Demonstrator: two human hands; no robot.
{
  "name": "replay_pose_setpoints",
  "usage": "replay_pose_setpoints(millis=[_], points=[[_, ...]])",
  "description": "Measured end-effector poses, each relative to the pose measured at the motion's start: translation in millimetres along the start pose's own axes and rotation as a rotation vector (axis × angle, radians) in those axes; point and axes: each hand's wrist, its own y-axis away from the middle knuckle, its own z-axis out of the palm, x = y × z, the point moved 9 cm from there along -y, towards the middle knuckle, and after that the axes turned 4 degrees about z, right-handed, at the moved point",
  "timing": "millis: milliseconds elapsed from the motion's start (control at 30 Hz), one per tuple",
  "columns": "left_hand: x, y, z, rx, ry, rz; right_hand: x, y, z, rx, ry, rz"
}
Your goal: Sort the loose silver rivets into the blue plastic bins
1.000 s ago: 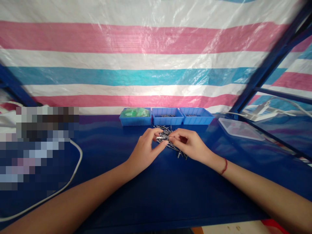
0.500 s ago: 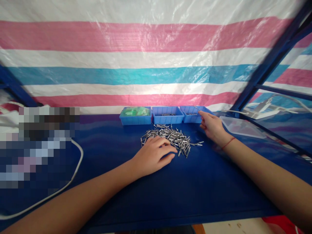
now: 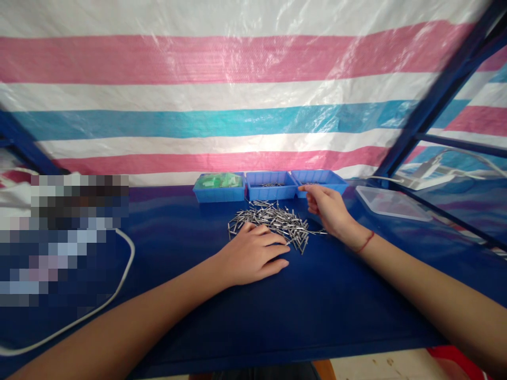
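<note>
A loose pile of silvery blind rivets (image 3: 277,217) lies on the blue tabletop (image 3: 301,306). At its near left edge rests my left hand (image 3: 253,256), palm down, open, with the fingers spread beside and over some of the rivets. My right hand (image 3: 328,208) is held above the right side of the pile, in front of the right blue bin (image 3: 336,182). Its thumb and fingers are pinched together; whatever they hold, if anything, is too small to make out. The middle blue bin (image 3: 273,192) has some rivets in it, and a few show in the right one.
A left blue bin (image 3: 219,195) holds green packets (image 3: 222,180). A translucent lid (image 3: 390,203) lies at the right, near a white power strip (image 3: 425,174). A white cable (image 3: 129,269) curves along the left. Blue frame posts (image 3: 428,111) and striped sheeting (image 3: 222,124) stand behind.
My right hand has moved left, from the right bin's front towards the gap between the middle and right bins. The left hand's fingers have spread a little; it otherwise stays in place.
</note>
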Motion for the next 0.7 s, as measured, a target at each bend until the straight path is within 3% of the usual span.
replay_pose_setpoints(millis=[333,567,700], points=[[-28,6,-2.8,0.127,0.071,-0.256,-28,27,32,-0.174,0.454,-0.327],[-53,17,-18.0,0.364,0.237,-0.414,-27,53,63,-0.464,0.536,-0.418],[-54,17,-22.8,0.422,0.264,-0.383,-30,66,71,-0.491,0.513,-0.444]])
